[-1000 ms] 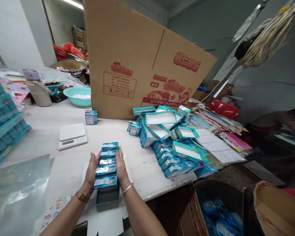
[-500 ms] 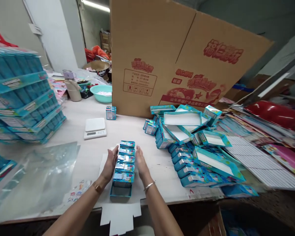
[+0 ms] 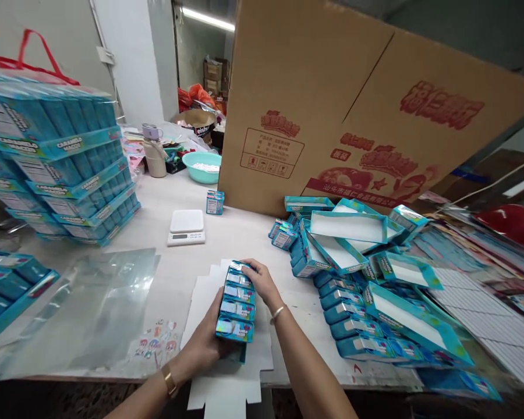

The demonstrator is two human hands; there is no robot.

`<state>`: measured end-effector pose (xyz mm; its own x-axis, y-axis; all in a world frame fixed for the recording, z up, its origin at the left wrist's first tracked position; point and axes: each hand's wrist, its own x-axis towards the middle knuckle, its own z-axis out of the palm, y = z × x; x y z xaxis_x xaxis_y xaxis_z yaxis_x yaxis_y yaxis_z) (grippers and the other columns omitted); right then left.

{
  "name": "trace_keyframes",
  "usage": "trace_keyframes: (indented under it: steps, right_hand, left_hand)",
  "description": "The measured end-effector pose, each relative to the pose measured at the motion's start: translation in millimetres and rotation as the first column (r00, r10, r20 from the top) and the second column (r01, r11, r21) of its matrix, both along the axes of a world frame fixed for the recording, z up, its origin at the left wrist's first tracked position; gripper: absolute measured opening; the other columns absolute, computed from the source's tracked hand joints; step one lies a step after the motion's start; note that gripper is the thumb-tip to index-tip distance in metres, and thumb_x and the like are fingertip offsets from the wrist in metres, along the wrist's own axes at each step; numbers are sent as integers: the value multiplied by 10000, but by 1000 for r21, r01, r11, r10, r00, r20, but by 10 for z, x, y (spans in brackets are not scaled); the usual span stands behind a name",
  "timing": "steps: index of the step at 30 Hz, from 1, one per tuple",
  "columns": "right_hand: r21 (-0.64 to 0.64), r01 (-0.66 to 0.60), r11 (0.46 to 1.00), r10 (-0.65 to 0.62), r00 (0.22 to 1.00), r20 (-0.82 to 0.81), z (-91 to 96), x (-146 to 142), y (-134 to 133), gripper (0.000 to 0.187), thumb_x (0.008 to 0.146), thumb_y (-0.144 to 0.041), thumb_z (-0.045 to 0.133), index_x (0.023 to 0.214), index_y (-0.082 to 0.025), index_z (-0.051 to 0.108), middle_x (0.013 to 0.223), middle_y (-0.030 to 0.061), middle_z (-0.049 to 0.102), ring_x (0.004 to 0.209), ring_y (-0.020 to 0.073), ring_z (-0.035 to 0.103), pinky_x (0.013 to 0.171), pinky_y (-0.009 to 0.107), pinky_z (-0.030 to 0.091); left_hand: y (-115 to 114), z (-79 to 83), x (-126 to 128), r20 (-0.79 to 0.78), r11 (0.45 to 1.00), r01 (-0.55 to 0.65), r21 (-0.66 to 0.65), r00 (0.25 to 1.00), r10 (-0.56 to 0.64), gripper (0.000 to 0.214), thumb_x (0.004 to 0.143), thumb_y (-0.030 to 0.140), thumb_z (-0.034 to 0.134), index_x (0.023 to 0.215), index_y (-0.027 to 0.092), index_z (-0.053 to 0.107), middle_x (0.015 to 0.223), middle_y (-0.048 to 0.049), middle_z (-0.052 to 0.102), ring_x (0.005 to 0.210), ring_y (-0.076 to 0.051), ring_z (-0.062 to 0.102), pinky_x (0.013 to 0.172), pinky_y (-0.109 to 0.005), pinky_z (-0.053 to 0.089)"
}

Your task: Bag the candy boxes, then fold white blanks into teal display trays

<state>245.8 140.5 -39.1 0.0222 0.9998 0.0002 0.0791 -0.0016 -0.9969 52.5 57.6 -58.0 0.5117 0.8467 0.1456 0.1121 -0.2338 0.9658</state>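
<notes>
A row of small blue boxes (image 3: pixel 237 311) stands in a shallow blue tray (image 3: pixel 240 354), tilted a little in front of me. My left hand (image 3: pixel 207 337) is wrapped round the tray's left side, its fingertips partly hidden behind and under it. At the far right end, my right hand (image 3: pixel 262 282) grips the row with its fingers over the last boxes. Beneath lies a white cut cardboard sheet (image 3: pixel 198 308) with notched flaps, overhanging the table's front edge.
A white scale (image 3: pixel 186 227) and a small box pair (image 3: pixel 215 202) stand ahead. Stacked full trays (image 3: pixel 82 169) rise at left beside clear plastic sheets (image 3: pixel 113 302). Blue boxes and unfilled trays (image 3: pixel 349 226) pile up at right. A big carton (image 3: pixel 318 105) blocks the back.
My hands, flat and apart beside the row before, have closed on the tray and boxes. The tray is now tilted and more of the white cardboard shows under it. The view has shifted left.
</notes>
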Motion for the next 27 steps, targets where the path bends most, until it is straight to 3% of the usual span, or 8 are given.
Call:
trace_keyframes:
  steps: [8, 11, 13, 15, 17, 20, 23, 27]
  right_hand:
    - [-39, -77, 996, 81, 990, 117, 30, 56, 119, 262, 756, -385, 572, 882, -171, 656, 805, 2, 636, 759, 159, 563, 717, 276, 438]
    - [-64, -211, 975, 220, 936, 274, 127, 184, 224, 401, 811, -445, 528, 1103, -185, 615, 1007, 50, 653, 915, 187, 587, 824, 311, 444]
    - [-21, -149, 989, 141, 869, 475, 226, 344, 380, 507, 851, -482, 469, 1255, -181, 518, 1155, 94, 611, 1043, 209, 559, 893, 338, 422]
    - [95, 40, 995, -98, 666, 739, 313, 553, 590, 564, 856, -464, 474, 1314, -136, 453, 1254, 156, 545, 1161, 258, 487, 958, 384, 372]
    - [238, 218, 946, -296, 293, 909, 345, 772, 804, 632, 816, -375, 554, 1341, -60, 400, 1329, 235, 457, 1254, 334, 379, 1005, 444, 296]
    - [321, 357, 877, -292, -136, 947, 260, 1019, 999, 634, 803, -202, 540, 1346, 54, 335, 1300, 326, 435, 1268, 399, 335, 1005, 498, 238]
    - [309, 305, 901, -229, -273, 934, 150, 1104, 950, 465, 835, -131, 448, 1270, 33, 434, 1132, 283, 551, 1147, 365, 461, 982, 495, 250]
    - [209, 189, 960, -177, -172, 969, 337, 1043, 486, 277, 814, -209, 525, 1075, -125, 564, 1061, 161, 561, 903, 263, 575, 826, 391, 393]
  left_hand:
    - [-76, -240, -30, -38, 993, -98, -58, 995, 96, 988, 696, 132, 650, 1478, 265, 62, 1524, -75, 247, 1384, -294, 238, 1129, -468, 218]
    - [-91, -333, -13, -64, 987, -146, -66, 988, 142, 962, 708, 146, 644, 1476, 283, 82, 1532, -60, 226, 1397, -291, 203, 1137, -465, 197]
    - [-91, -374, -7, -62, 985, -153, -74, 987, 148, 959, 716, 169, 649, 1475, 298, 77, 1539, -49, 207, 1403, -286, 183, 1142, -457, 188]
    - [-86, -392, -6, -53, 984, -149, -94, 988, 144, 966, 716, 191, 657, 1474, 313, 70, 1541, -38, 203, 1405, -285, 177, 1142, -451, 191]
    - [-80, -388, -3, -58, 980, -157, -120, 987, 151, 952, 721, 196, 650, 1471, 327, 79, 1536, -26, 221, 1402, -285, 188, 1140, -450, 200]
    - [-76, -362, 20, -94, 970, -191, -152, 980, 178, 923, 734, 190, 626, 1471, 331, 87, 1527, -22, 248, 1394, -285, 218, 1134, -454, 219]
    - [-80, -344, 56, -117, 965, -223, -139, 971, 208, 924, 740, 191, 618, 1475, 313, 72, 1521, -38, 265, 1384, -287, 247, 1125, -455, 240]
    - [-74, -333, 51, -101, 969, -234, -83, 969, 225, 949, 727, 200, 641, 1478, 291, 69, 1521, -51, 261, 1381, -285, 254, 1122, -443, 252]
